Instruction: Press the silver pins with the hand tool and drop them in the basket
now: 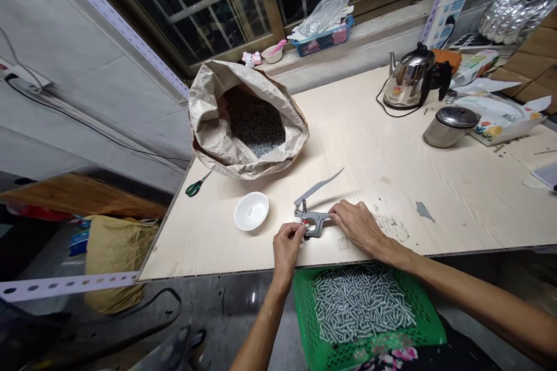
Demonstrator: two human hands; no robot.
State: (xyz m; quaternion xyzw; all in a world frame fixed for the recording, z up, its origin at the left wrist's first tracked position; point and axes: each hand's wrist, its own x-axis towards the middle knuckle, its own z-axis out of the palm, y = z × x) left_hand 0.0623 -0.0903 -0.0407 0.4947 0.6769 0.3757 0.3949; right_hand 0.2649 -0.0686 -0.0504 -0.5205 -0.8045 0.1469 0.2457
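A grey lever tool (317,224) with a coil spring and a long, raised upper arm rests near the table's front edge. My right hand (355,223) has its fingers closed round the right end of its lower handle. Thumb and fingertips together, my left hand (288,243) pinches at the tool's left side, by a small red part; whatever lies between the fingertips is too small to make out. Left of the tool is a white bowl (251,211) with a tiny piece in it. Below the table edge, a green basket (307,324) holds many small silvery metal pins or screws.
An open sack (204,110) containing dark metal pieces stands at the back left. Green-handled scissors (194,187) lie by the left edge. Toward the back right are a kettle (407,78), a lidded metal canister (448,127) and packages. A grey scrap (424,211) lies right of my hand.
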